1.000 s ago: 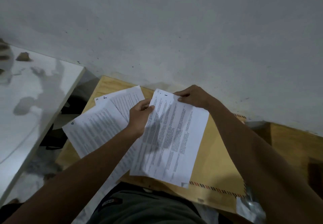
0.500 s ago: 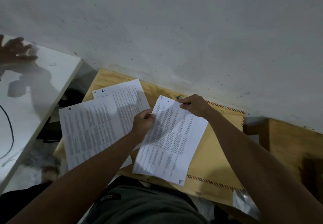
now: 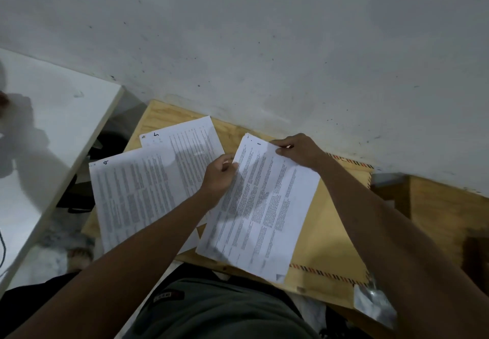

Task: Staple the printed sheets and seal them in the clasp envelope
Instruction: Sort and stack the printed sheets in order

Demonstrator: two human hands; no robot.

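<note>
Taking the brown clasp envelope [image 3: 325, 235] on the wooden desk [image 3: 169, 115] as our landmark, we start nearest us: a crumpled bit of clear plastic [image 3: 373, 301] lies at the envelope's near right corner. On top of the envelope, covering most of its left half, rests the sheaf of printed sheets [image 3: 259, 206] marked 1 at its far edge. We judge these sheets light, limp and slippery against one another, apt to fan out or sag if lifted by one corner, so we would hold them at two edges and square them against the desk before stapling. No stapler shows here.

Our left hand [image 3: 218, 177] pinches the sheaf's left edge, thumb on top and fingers curled beneath, just left of the envelope. Our right hand [image 3: 299, 150] pinches the far right corner of the sheaf, over the envelope's far edge. The paper thus lies between our hands, stretched flat.

Left of the envelope two more printed pages lie overlapped, page 4 [image 3: 137, 195] nearer and page 5 [image 3: 185, 142] farther, not yet gathered in. Beyond the envelope stands the grey wall [image 3: 264, 47].
</note>
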